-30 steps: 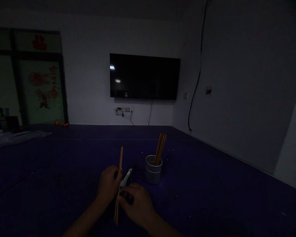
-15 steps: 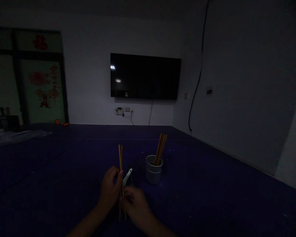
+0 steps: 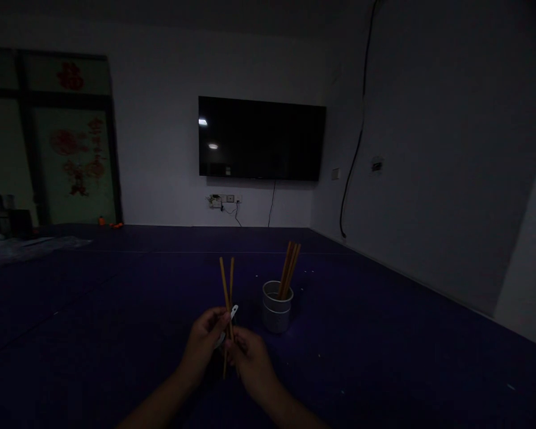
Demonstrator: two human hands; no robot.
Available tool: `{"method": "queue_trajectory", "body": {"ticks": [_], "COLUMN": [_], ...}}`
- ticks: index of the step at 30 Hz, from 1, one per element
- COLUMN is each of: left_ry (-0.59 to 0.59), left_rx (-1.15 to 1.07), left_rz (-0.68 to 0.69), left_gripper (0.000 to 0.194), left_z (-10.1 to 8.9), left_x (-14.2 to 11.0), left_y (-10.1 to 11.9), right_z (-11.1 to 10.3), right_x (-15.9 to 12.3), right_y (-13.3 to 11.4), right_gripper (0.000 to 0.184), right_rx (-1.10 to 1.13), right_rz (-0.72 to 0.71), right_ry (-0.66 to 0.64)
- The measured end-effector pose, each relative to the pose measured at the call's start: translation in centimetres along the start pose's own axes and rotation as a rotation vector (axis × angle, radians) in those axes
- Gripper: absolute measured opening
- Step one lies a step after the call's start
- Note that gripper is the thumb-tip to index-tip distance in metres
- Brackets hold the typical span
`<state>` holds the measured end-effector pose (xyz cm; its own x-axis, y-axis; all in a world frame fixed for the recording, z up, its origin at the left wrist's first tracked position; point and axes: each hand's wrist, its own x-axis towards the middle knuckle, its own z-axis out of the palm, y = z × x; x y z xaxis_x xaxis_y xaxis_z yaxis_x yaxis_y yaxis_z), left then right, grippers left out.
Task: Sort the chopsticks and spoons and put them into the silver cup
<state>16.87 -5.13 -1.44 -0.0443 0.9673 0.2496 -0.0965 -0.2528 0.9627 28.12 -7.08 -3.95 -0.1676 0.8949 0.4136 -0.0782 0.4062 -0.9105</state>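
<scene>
Two wooden chopsticks (image 3: 224, 282) stand steeply between my hands, crossing each other, their upper ends apart. My left hand (image 3: 205, 336) is closed on them at about mid-length. Lower down, my right hand (image 3: 251, 357) pinches them between thumb and fingers. Behind the hands lies a white spoon (image 3: 234, 311), its handle end showing and much of the rest hidden. To the right, a grey metal cup (image 3: 277, 313) stands upright with several more chopsticks (image 3: 289, 269) leaning in it.
The hands are over a dark purple surface (image 3: 384, 333) with small white specks. Crumpled clear plastic (image 3: 31, 247) and small orange things (image 3: 116, 226) lie far left. A television (image 3: 261, 140) hangs on the back wall; a black cable (image 3: 355, 155) runs down the right wall.
The chopsticks went from lying nearly together to crossing, with their tops spread apart. Both hands shifted slightly, the left one to the right. The cup stayed in place.
</scene>
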Motion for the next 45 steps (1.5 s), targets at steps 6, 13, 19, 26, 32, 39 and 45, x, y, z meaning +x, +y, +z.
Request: {"method": "queue_trajectory", "body": {"ticks": [6, 13, 19, 26, 32, 39, 45], "left_ry": [-0.050, -0.073, -0.089, -0.066, -0.094, -0.125, -0.134], "left_rx": [-0.121, -0.210, -0.218, -0.173, -0.151, -0.176, -0.164], "left_rz": [-0.083, -0.168, -0.169, -0.165, -0.171, -0.165, -0.138], "left_gripper": [0.043, 0.046, 0.044, 0.042, 0.046, 0.041, 0.042], "left_z": [-0.4, -0.5, -0.4, -0.4, -0.5, -0.2, 0.1], "left_x": [0.3, 0.8, 0.5, 0.5, 0.4, 0.2, 0.0], "left_y": [0.0, -0.6, -0.6, -0.3, -0.3, 0.2, 0.6], "right_z": [-0.1, -0.6, -0.8, -1.1, -1.4, -1.9, -1.8], "right_x": [0.1, 0.3, 0.3, 0.4, 0.5, 0.5, 0.4], "right_y": [-0.2, 0.4, 0.9, 1.6, 1.3, -0.4, -1.4], "right_gripper": [0.051, 0.055, 0.056, 0.059, 0.056, 0.033, 0.030], "right_rx": [-0.011, -0.036, -0.049, -0.094, -0.201, -0.294, -0.249], "right_rz": [-0.005, 0.030, 0.056, 0.064, -0.012, -0.052, -0.057], "right_ry": [0.009, 0.002, 0.016, -0.012, -0.053, 0.052, 0.081]}}
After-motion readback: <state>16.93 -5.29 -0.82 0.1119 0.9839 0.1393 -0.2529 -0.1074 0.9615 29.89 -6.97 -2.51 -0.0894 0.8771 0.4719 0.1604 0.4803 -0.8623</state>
